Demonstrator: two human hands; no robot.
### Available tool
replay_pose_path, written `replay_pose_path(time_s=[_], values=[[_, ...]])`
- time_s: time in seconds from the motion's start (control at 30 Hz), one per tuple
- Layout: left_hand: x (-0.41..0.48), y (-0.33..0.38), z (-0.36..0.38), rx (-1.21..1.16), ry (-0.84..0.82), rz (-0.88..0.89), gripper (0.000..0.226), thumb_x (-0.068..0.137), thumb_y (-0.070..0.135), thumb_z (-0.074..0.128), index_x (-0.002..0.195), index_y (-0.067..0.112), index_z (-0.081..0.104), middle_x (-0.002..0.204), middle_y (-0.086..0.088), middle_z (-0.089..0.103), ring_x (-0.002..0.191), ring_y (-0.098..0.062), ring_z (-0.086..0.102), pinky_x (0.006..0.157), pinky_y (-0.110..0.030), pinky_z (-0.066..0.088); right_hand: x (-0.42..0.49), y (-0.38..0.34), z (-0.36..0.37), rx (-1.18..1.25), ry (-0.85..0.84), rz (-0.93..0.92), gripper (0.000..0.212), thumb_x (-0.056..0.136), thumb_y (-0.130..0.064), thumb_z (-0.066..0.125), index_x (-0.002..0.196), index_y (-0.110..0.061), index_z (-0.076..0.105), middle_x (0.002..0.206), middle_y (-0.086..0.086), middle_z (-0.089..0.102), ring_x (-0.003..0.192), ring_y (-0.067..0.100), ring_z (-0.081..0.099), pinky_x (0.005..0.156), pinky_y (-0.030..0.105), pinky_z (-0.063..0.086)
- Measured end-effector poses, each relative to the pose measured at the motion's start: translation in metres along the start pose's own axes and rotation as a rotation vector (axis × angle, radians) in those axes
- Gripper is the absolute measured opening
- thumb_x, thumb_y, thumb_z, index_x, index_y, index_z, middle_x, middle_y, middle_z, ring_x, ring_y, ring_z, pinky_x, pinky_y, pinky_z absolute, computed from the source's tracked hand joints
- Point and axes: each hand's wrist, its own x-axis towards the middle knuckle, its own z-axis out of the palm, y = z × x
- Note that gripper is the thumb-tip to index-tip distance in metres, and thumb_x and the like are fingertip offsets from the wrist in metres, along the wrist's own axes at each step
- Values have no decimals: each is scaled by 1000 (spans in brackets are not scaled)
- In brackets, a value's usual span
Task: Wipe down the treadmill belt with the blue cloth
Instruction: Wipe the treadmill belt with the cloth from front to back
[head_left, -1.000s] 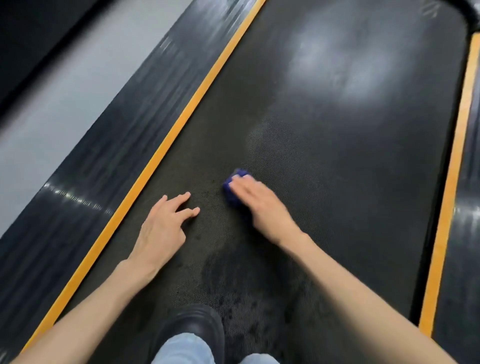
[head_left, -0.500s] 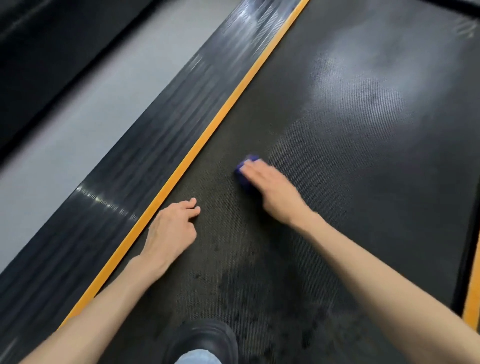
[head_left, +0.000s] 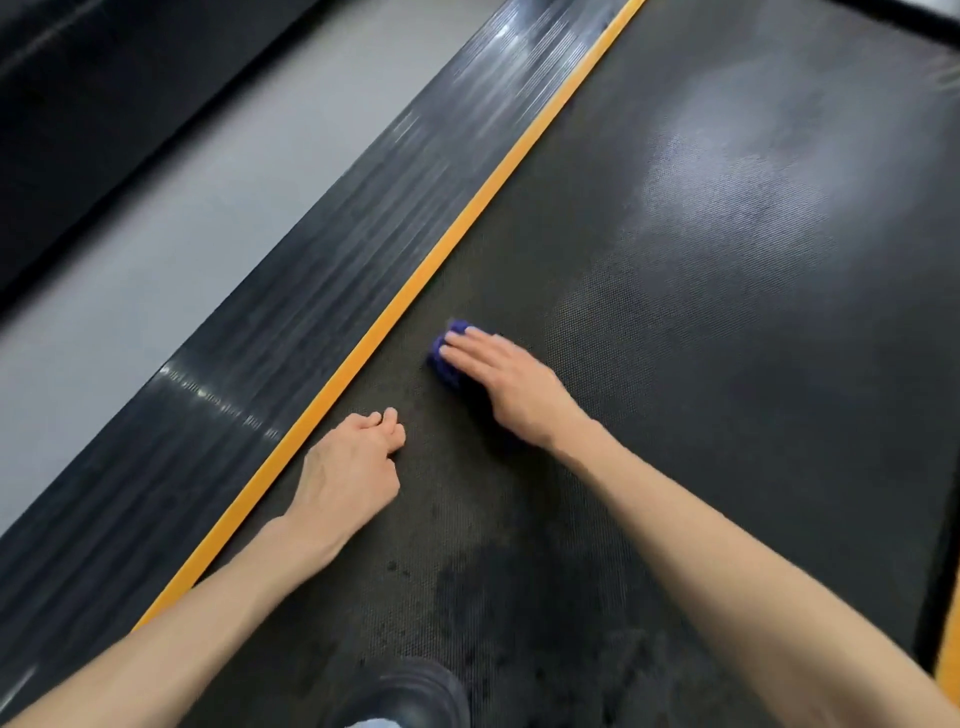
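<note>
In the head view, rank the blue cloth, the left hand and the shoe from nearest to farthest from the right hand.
1. Blue cloth, pressed under the right hand.
2. Left hand, beside it on the belt.
3. Shoe, at the bottom edge.

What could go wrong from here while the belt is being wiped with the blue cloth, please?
The right hand presses the bunched blue cloth with flat fingers, without a grip, so it could slip out.
The left hand and a shoe rest on the treadmill belt; if it rolls, the person might lose balance.
Dark spots near the shoe, away from the cloth, may be missed.
</note>
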Motion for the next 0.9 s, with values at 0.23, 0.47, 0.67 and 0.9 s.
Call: replay_pose_path(time_s=[0.23, 0.47, 0.67, 0.9], values=[[-9, -7, -3, -68, -86, 69, 69, 85, -1, 39, 146, 29, 26, 153, 19, 14, 142, -3, 11, 109, -23, 28, 22, 73, -48, -34, 300, 847, 64, 76, 7, 48, 138, -2, 35, 149, 12, 30, 139, 28, 22, 114, 35, 17], [-7, -3, 4, -35, -28, 51, 62, 88, 5, 41, 145, 27, 29, 153, 15, 18, 142, -4, 16, 113, -26, 26, 35, -8, -5, -38, -114, -46, 74, 75, 10, 49, 143, -13, 32, 151, 5, 29, 142, 22, 19, 117, 37, 15], [-7, -12, 4, -149, -83, 10, 69, 82, 2, 43, 142, 34, 33, 151, 20, 21, 141, -6, 18, 112, -35, 32, 61, 37, -35, -62, 69, 591, 73, 77, 6, 54, 143, -4, 25, 153, 13, 20, 141, 31, 15, 114, 36, 13], [-8, -14, 5, -152, -43, 68, 70, 84, -4, 41, 144, 30, 29, 152, 18, 17, 142, -3, 14, 115, -26, 23, 43, -37, 5, 52, -205, -70, 76, 78, 12, 50, 145, -13, 26, 154, 5, 20, 144, 21, 11, 118, 35, 10]])
